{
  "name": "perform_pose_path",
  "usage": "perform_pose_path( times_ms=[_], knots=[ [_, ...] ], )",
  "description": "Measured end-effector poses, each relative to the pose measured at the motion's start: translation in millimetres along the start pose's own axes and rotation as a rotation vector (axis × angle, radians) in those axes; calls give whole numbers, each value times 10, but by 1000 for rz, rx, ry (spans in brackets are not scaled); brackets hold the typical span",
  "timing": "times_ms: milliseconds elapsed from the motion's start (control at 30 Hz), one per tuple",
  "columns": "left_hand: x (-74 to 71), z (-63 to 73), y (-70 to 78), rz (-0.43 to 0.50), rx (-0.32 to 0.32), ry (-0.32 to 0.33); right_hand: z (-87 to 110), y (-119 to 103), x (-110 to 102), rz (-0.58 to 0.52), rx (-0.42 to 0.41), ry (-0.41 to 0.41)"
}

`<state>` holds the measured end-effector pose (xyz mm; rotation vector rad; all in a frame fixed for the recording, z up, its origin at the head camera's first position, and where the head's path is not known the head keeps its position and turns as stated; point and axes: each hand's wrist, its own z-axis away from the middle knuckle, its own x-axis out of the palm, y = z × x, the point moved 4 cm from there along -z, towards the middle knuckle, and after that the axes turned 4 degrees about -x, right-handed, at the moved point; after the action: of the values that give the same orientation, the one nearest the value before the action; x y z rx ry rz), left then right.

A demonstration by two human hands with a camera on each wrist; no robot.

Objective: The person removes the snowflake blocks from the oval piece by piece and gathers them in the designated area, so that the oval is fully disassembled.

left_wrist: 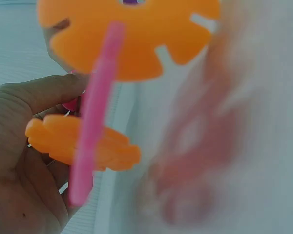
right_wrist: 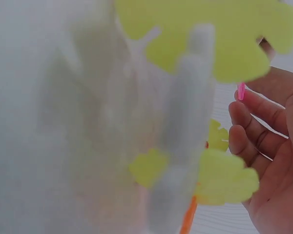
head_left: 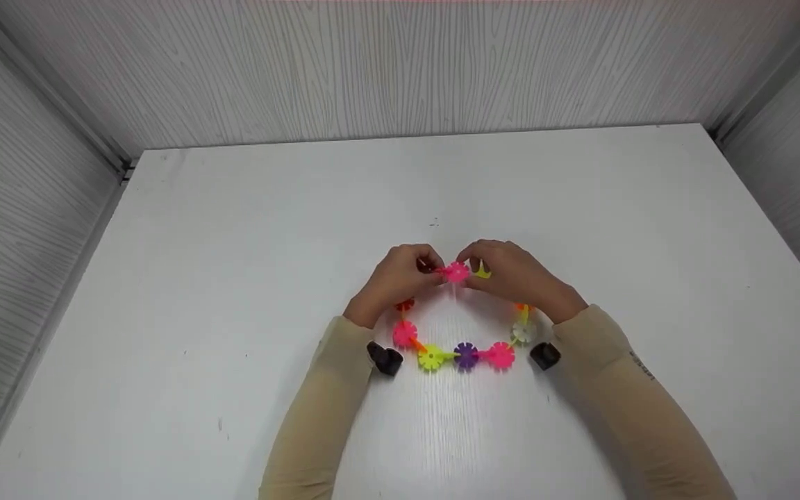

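Note:
Interlocking plastic snowflake discs form a curved chain between the two arms, with a yellow disc, a purple disc and a white disc along it. My left hand pinches a reddish-pink disc at the far side of the loop. From the right, my right hand pinches the bright pink disc, whose pink edge shows at its fingertips. A yellow piece peeks out under the right fingers. Close to the left palm hangs an orange disc; another yellow disc is near the right palm.
The chain lies on a white tabletop bounded by wood-grain panels at the back and sides. Black wrist devices sit beside the cuffs. A large orange disc and a pink one fill the near left wrist view.

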<state>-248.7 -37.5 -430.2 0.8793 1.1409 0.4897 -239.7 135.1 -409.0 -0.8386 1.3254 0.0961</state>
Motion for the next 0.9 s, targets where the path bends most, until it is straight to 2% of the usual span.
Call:
perform_pose_path(
  times_ms=[100,233,400,600,733,900],
  knots=[
    [-1,3,0,-28,-16,4,6,-9,4,-13,13,-11],
    [0,0,7,-59,-5,21,19,-4,11,-61,29,-20],
    [-4,8,29,-102,33,34,35,19,17,-117,27,-24],
    [-27,25,51,-182,89,52,47,59,-31,-135,28,3],
    [-51,32,40,-133,59,63,69,109,-88,-141,39,15],
    [-45,22,15,-86,19,38,136,248,-188,-151,86,38]
  ],
)
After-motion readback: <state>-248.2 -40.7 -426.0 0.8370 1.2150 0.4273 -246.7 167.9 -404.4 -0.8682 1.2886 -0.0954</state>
